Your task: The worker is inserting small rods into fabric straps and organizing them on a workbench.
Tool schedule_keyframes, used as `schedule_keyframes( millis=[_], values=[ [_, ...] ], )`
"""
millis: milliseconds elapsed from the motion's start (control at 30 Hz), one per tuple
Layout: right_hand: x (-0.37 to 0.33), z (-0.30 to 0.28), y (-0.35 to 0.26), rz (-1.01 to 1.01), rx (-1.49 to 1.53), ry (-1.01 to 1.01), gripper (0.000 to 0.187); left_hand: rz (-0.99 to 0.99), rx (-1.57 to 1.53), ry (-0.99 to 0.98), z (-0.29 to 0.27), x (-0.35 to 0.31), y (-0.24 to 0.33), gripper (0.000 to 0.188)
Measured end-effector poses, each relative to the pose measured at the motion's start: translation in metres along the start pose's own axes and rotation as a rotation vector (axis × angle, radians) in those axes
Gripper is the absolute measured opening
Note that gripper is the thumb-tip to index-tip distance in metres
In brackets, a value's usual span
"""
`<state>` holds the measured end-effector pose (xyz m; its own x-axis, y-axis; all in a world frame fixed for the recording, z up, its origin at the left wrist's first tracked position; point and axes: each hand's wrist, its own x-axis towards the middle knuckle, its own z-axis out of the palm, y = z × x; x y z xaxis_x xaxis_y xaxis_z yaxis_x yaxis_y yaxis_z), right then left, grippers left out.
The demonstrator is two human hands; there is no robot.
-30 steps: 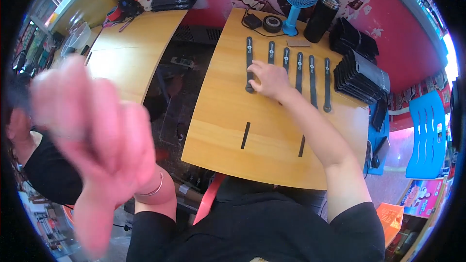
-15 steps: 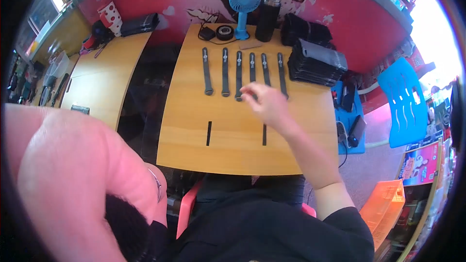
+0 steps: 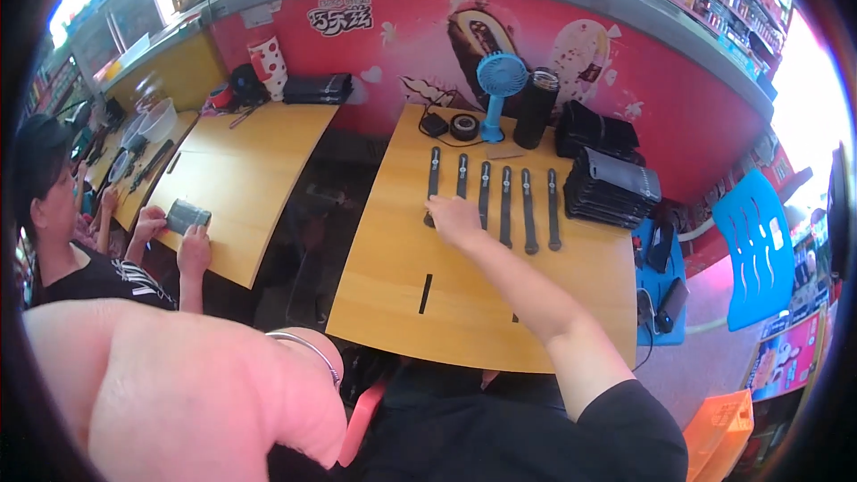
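A row of several dark grey straps (image 3: 506,205), each with a small light mark near its top, lies on the wooden table (image 3: 393,321). My right hand (image 3: 457,220) reaches to the row's left end, its bent fingers closed at the lower end of the leftmost strap (image 3: 435,170). It covers the lower part of the second strap (image 3: 462,174). Close in front at the lower left is my bent left arm, with a silver bracelet (image 3: 312,346) at the wrist. Only part of my left hand (image 3: 321,353) shows beyond it; its fingers are hidden.
A blue fan (image 3: 501,80), a black bottle (image 3: 537,107) and a tape roll (image 3: 464,127) stand at the back. Stacked black pouches (image 3: 611,187) fill the right back corner. At left, another person's hands hold a dark pouch (image 3: 187,216) by a second table (image 3: 241,178).
My right hand has moved left along the row to the leftmost strap. The view has shifted, bringing another person at the left into sight. The straps remain lying in their row.
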<state>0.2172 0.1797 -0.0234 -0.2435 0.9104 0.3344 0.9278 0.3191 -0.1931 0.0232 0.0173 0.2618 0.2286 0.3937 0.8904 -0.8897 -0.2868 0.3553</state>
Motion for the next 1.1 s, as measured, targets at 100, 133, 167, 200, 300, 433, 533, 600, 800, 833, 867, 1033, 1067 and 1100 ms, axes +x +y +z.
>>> schedule_keyframes(
  millis=[100, 133, 167, 200, 300, 433, 533, 600, 800, 833, 867, 1033, 1067, 1100],
  values=[
    [0.002, 0.008, 0.001, 0.042, -0.052, -0.083, 0.017, 0.004, 0.003, 0.025, 0.0, -0.01, 0.001, 0.056],
    [0.002, 0.01, 0.003, 0.065, -0.061, -0.108, 0.02, 0.006, -0.001, 0.032, -0.004, -0.009, -0.001, 0.055],
    [0.002, 0.007, 0.003, 0.068, -0.067, -0.113, 0.02, 0.007, -0.011, 0.038, 0.0, -0.013, -0.006, 0.055],
    [0.002, 0.005, 0.002, 0.069, -0.043, -0.132, 0.022, 0.008, -0.021, 0.044, -0.003, -0.018, -0.003, 0.055],
    [0.001, 0.01, 0.004, 0.072, -0.021, -0.127, 0.025, 0.013, -0.04, 0.048, 0.004, -0.025, -0.008, 0.054],
    [-0.001, 0.0, -0.008, 0.112, 0.003, -0.106, 0.026, 0.016, -0.016, 0.055, -0.029, -0.001, 0.012, 0.054],
    [-0.014, -0.023, -0.002, 0.172, 0.225, 0.142, 0.02, 0.16, 0.159, 0.578, -0.059, -0.04, -0.03, 0.05],
    [-0.031, -0.058, -0.014, 0.284, 0.432, 0.048, 0.023, -0.189, 0.197, 0.766, -0.092, -0.09, -0.047, 0.049],
    [-0.105, -0.082, -0.03, 0.457, 0.943, -0.048, 0.031, -0.556, -0.196, 1.226, -0.097, -0.188, -0.095, 0.037],
    [-0.118, -0.082, -0.034, 0.446, 1.038, 0.017, 0.033, -0.614, -0.224, 1.303, -0.093, -0.194, -0.101, 0.036],
    [-0.127, -0.088, -0.038, 0.459, 1.046, 0.0, 0.033, -0.611, -0.233, 1.229, -0.092, -0.2, -0.107, 0.035],
    [-0.147, -0.123, -0.068, 0.443, 0.925, -0.005, 0.034, -0.677, -0.093, 1.049, -0.09, -0.194, -0.119, 0.04],
    [-0.147, -0.132, -0.074, 0.453, 0.93, -0.023, 0.034, -0.685, -0.094, 1.068, -0.089, -0.192, -0.119, 0.04],
    [-0.145, -0.139, -0.079, 0.448, 0.89, -0.031, 0.034, -0.685, -0.073, 1.04, -0.088, -0.19, -0.121, 0.04]
  ],
)
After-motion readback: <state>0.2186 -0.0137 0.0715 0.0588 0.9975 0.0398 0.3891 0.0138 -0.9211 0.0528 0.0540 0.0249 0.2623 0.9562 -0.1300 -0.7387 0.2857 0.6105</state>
